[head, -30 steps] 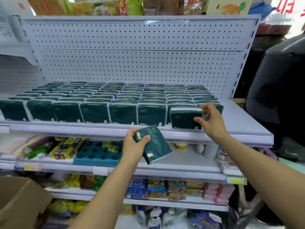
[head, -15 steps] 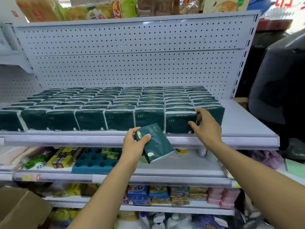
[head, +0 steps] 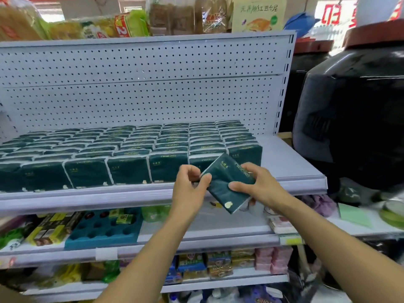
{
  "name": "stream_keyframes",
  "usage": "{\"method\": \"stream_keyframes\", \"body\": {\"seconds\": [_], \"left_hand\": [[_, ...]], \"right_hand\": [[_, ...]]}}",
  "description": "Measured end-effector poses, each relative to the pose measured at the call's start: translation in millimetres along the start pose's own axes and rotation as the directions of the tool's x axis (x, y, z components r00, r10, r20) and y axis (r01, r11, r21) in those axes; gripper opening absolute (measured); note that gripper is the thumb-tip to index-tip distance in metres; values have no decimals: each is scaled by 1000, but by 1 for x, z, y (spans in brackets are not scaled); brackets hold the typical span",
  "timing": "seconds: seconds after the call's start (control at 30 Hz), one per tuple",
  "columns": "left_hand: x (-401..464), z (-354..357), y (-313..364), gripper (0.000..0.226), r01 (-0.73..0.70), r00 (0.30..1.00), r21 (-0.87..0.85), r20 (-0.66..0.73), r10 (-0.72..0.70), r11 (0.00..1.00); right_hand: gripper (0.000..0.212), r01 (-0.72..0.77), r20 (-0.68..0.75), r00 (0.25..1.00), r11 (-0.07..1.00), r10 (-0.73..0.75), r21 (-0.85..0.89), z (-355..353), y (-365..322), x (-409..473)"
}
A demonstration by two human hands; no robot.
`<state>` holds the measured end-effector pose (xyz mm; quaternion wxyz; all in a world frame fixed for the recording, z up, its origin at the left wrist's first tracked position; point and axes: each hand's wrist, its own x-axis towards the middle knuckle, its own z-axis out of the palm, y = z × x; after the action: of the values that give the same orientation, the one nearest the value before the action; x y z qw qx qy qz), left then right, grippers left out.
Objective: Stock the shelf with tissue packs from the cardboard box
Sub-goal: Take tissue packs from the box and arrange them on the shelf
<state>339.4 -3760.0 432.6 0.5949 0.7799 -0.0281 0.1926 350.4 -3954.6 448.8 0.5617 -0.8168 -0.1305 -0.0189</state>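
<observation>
At the front edge of the shelf (head: pixel 290 171), head view: both hands meet on one dark green tissue pack (head: pixel 227 182), held tilted in the air just in front of the shelf lip, one corner up toward the stocked rows, the opposite corner down with a small pale mark near it.

Left hand (head: pixel 190 189): fingers (head: pixel 205 179) curled, thumb and fingertips pinching the pack's left edge. Back of hand faces the camera.

Right hand (head: pixel 260 184): fingers curled round the pack's right side, thumb (head: pixel 237 185) pressed flat across its front face. Grip covers part of the gold lettering.

Rows of tissue packs (head: pixel 131 149): same dark green wrap, standing on edge in tight columns that run from the perforated back panel (head: pixel 142 90) to the shelf front. They fill the shelf from the left edge of view to a last column behind the hands. Bare grey shelf lies to the right of that column.

Below: a second shelf with a blue moulded tray (head: pixel 102 230) and small yellow-and-dark boxes (head: pixel 50 228) to its left. A lower shelf carries blue, gold and pink packets (head: pixel 229 261), blurred. Bagged goods (head: pixel 131 22) sit on top of the unit. A large dark rounded object (head: pixel 354 117) stands at right; cannot tell what it is.
</observation>
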Motion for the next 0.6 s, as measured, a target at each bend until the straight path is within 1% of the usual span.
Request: {"method": "stream_keyframes", "body": {"seconds": [0.03,0.07,0.1,0.13,0.17,0.2,0.27,0.33,0.4,0.47,0.5,0.57,0.6], "left_hand": [[5,3,2,22,-72,996,139,-36,77,988],[10,4,5,28,-145,984,296,-55,168,944],[17,5,5,37,-210,965,450,-44,257,868],[25,5,5,46,-267,945,581,3,326,769],[34,5,3,55,-308,932,688,78,354,658],[42,6,2,63,-332,926,767,155,344,549],[55,8,-3,74,-363,921,857,271,280,364],[65,10,-8,78,-385,915,892,333,230,240],[70,13,-10,78,-386,914,903,348,210,186],[74,15,-12,76,-377,916,909,336,221,180],[74,15,-13,75,-372,916,911,330,227,180],[74,16,-15,75,-370,916,910,324,238,185],[74,16,-16,75,-372,914,909,323,244,189]], "right_hand": [[29,13,-79,997,1000,-15,-15,-15,2,1],[27,35,-166,985,999,-41,-41,-30,3,4],[24,60,-249,965,994,-80,-87,-45,5,8],[21,82,-308,943,985,-125,-149,-59,7,14],[18,94,-338,926,970,-167,-224,-71,10,20],[17,94,-340,918,946,-203,-309,-81,13,28],[18,79,-291,924,868,-248,-490,-93,17,43],[20,63,-193,955,787,-226,-613,-95,18,56],[31,77,-78,980,717,-181,-693,-91,18,67],[41,89,-19,988,666,-154,-740,-83,21,77],[46,93,-22,986,653,-165,-752,-78,22,80],[53,93,-77,969,635,-234,-767,-69,27,84],[52,90,-110,954,616,-279,-782,-65,30,85]]}}
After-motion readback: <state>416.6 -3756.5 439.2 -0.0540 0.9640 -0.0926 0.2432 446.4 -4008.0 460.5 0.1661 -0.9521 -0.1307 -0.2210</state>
